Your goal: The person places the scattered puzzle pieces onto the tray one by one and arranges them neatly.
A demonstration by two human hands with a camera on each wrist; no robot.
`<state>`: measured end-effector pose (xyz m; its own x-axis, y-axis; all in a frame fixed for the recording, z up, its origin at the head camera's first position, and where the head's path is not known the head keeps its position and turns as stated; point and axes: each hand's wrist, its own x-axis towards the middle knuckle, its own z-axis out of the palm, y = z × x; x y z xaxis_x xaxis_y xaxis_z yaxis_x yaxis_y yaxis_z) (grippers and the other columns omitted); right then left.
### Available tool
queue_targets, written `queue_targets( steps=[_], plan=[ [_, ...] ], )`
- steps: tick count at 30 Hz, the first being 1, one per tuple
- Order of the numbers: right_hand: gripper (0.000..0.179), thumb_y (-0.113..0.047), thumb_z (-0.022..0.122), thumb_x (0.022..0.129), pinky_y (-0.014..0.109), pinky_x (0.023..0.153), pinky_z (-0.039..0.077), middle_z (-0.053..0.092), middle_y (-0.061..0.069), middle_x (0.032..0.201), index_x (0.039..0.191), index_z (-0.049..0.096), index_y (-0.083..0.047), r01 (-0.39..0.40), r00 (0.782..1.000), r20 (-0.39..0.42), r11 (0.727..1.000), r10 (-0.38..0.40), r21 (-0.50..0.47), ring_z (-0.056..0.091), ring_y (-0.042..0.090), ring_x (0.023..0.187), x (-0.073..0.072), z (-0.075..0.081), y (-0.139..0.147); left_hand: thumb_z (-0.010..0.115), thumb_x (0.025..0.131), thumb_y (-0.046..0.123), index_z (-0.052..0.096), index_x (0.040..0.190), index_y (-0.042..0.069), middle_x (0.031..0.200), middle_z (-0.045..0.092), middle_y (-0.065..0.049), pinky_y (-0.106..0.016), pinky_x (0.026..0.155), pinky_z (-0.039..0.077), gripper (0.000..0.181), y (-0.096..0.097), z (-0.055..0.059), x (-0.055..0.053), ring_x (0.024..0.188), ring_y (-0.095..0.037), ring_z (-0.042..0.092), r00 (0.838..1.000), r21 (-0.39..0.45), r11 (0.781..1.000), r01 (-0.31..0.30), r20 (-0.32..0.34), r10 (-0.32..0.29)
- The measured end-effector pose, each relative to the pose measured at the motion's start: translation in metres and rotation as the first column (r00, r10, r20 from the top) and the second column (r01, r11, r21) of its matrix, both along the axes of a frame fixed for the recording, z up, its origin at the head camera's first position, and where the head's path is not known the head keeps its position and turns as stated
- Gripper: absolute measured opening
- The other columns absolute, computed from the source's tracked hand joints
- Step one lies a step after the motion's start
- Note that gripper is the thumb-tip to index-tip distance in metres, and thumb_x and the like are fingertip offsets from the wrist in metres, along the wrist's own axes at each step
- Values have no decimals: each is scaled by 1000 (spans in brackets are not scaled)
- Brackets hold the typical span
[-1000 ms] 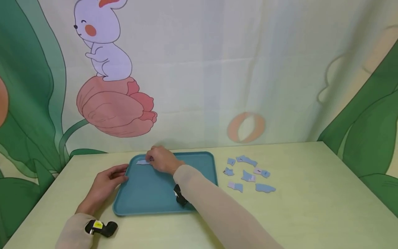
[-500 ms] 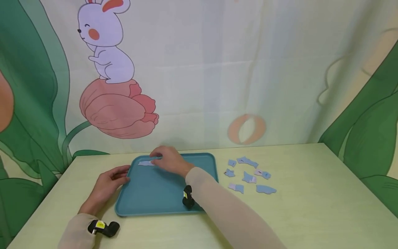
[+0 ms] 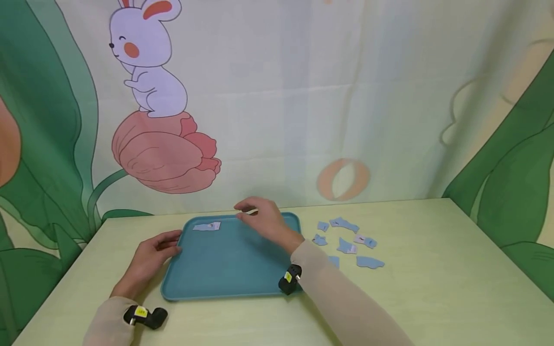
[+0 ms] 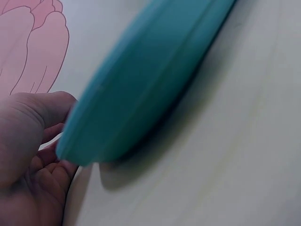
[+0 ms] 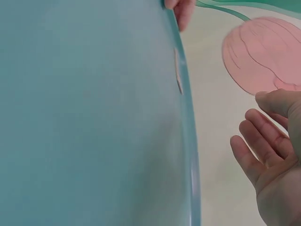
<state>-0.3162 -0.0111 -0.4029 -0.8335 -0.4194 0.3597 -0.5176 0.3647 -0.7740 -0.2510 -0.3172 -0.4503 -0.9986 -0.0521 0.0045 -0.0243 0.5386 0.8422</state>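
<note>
Filling the foreground, the table (image 3: 433,298) bears the tray (image 3: 225,264), gripped at ten o'clock by the left hand (image 3: 149,254). The right hand (image 3: 266,220), relaxed and holding nothing, has drawn back to one o'clock above the tray. That uncovers the strip (image 3: 205,227) at its eleven o'clock (one piece or two, I cannot tell), so its placing looks done; loose pieces (image 3: 345,245) lie off at three o'clock.

A hand could cross the middle of the tray (image 3: 216,269). The left hand (image 3: 151,257) blocks its left rim, the right hand (image 3: 266,218) and sleeve (image 3: 346,293) its right side; printed cloth (image 3: 268,129) bars the back. Right of the pieces (image 3: 346,246), the counter (image 3: 441,274) offers room.
</note>
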Motion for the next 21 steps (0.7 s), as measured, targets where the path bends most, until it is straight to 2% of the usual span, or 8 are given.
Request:
queue_targets(
  steps=[5, 12, 21],
  plan=[
    [24, -8, 72, 102, 32, 95, 58, 74, 12, 124, 125, 75, -2, 42, 999, 0, 999, -42, -18, 69, 26, 115, 8, 5, 28, 63, 106, 6, 51, 153, -4, 146, 58, -27, -23, 95, 55, 50, 2, -2, -1, 128, -38, 58, 1000, 7, 1000, -1, 0, 1],
    [24, -10, 74, 101, 38, 98, 57, 74, 11, 124, 124, 76, -5, 92, 996, 4, 996, -92, -20, 69, 26, 116, 16, 11, 64, 62, 106, 6, 50, 154, -4, 147, 56, -28, -33, 101, 56, 51, 2, -1, 0, 129, -40, 57, 1000, -5, 1000, 1, -4, -1],
    [25, -12, 74, 101, 43, 100, 56, 74, 13, 124, 125, 75, -5, 131, 991, 9, 991, -131, -25, 69, 29, 115, 21, 12, 104, 63, 106, 6, 50, 154, -4, 147, 56, -27, -22, 94, 56, 51, -1, -1, -1, 128, -39, 57, 1000, -1, 1000, -4, 4, 4]
  ],
)
